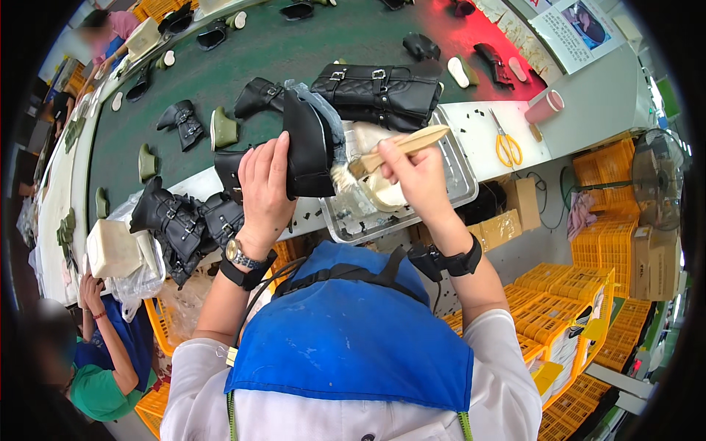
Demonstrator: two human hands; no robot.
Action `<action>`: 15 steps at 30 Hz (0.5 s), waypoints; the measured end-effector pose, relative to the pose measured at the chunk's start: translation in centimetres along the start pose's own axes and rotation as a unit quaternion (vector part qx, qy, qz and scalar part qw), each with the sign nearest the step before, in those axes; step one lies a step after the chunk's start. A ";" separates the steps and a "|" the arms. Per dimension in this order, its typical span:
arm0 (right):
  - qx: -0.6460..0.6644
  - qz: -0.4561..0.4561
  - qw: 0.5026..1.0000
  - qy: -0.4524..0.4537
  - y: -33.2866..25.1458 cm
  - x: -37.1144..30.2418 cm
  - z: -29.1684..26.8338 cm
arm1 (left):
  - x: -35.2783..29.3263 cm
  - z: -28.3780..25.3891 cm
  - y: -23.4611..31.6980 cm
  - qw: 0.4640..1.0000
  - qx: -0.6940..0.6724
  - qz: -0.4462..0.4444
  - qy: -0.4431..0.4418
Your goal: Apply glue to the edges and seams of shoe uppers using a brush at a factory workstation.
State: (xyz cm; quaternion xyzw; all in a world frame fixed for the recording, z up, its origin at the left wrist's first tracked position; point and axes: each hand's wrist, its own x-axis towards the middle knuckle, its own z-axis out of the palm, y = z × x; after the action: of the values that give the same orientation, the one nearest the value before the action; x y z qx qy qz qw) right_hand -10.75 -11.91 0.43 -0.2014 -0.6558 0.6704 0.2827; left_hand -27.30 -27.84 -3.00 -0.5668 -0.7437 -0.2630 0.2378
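My left hand (265,173) grips a black boot upper (303,151) with a grey-blue edge, holding it tilted over the front of the bench. In my right hand (412,173) is a wooden-handled brush (419,140), pinched between thumb and fingers. Its pale bristles touch or nearly touch the edge of the boot upper; exact contact I cannot tell. Under both hands sits a clear plastic tray (467,192) with whitish stuff inside, partly covered by my hand and brush. Just behind it lies a large black quilted boot shaft (375,90) with buckled straps.
Several black buckled boots (176,220) lie at left. Green-and-white shoe pieces (224,128) stand on the green conveyor belt (294,44). Yellow-handled scissors (507,143) and a pink cup (544,106) are at right. Yellow crates (559,301) stack below. A co-worker (110,367) stands at lower left.
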 end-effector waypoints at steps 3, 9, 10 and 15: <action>0.028 -0.001 0.999 0.044 -0.5 0.5 -0.3 | -0.5 0.0 -0.2 1.000 -0.019 -0.010 -0.007; 0.015 0.048 0.999 -0.008 0.1 -0.2 1.1 | 0.1 -0.2 0.3 0.998 -0.058 -0.019 0.010; 0.011 0.066 0.997 -0.028 0.5 -0.2 1.1 | 0.1 -0.3 0.3 0.998 -0.058 -0.020 0.008; -0.149 -0.089 0.985 0.000 0.9 -0.4 0.7 | 0.3 -0.7 0.1 0.996 -0.071 -0.017 -0.049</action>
State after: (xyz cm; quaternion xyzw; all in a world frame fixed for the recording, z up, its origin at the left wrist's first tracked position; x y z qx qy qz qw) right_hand -11.01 -12.75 -0.46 -0.1824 -0.7636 0.5372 0.3084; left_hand -27.22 -28.09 -2.28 -0.5820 -0.7434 -0.2904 0.1558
